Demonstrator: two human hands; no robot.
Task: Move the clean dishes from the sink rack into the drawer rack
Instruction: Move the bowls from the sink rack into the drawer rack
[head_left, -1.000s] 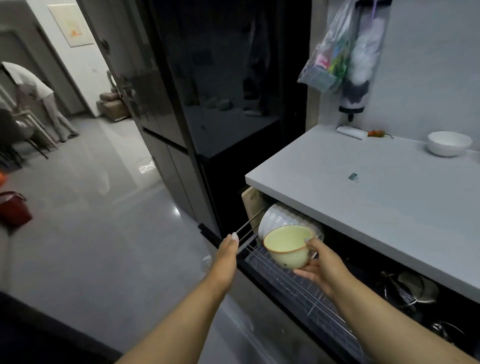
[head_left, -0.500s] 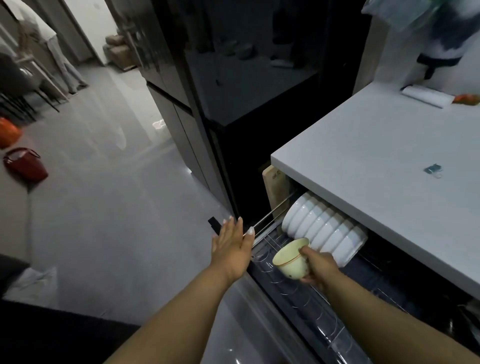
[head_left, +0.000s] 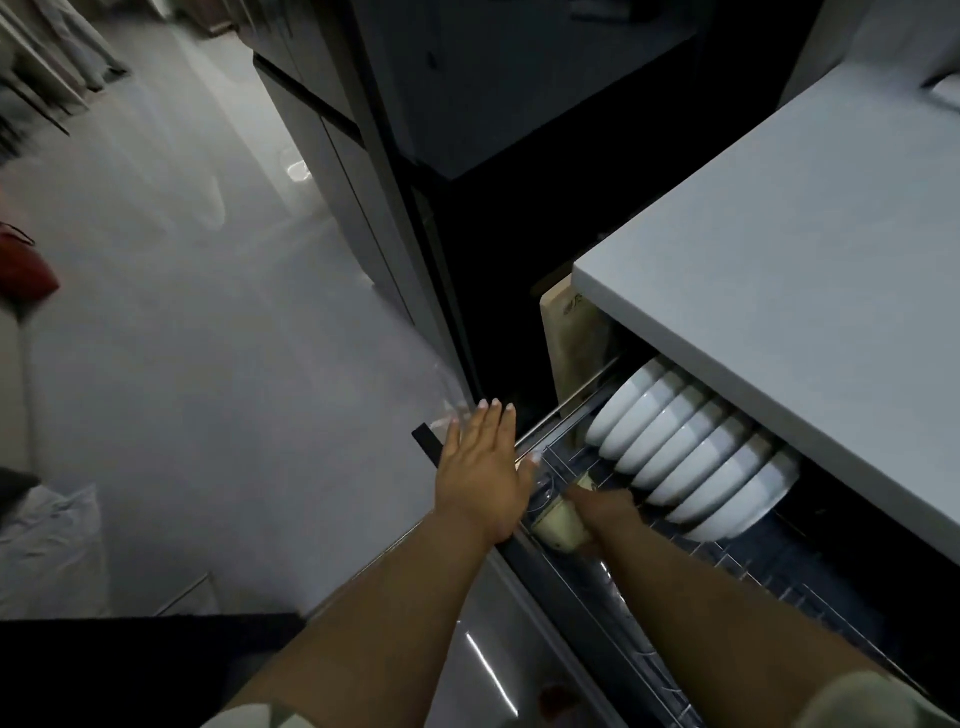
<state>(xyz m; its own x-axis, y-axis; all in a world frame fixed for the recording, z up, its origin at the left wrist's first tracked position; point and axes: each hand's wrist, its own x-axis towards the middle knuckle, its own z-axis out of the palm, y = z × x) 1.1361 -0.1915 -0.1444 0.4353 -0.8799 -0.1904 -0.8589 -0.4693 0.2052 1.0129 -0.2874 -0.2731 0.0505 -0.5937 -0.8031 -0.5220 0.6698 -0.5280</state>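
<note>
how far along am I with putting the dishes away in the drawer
Done: a row of white bowls already stands in the drawer rack. In hand: your right hand holds a yellow cup low at the rack's front; your left hand rests flat on the drawer front. The sink rack is out of view.

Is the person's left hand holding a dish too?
No. The left hand lies flat and open on the drawer front, while only the right hand grips the yellow cup.

The right hand (head_left: 605, 512) hides most of what looks like the cup (head_left: 558, 527).
</note>
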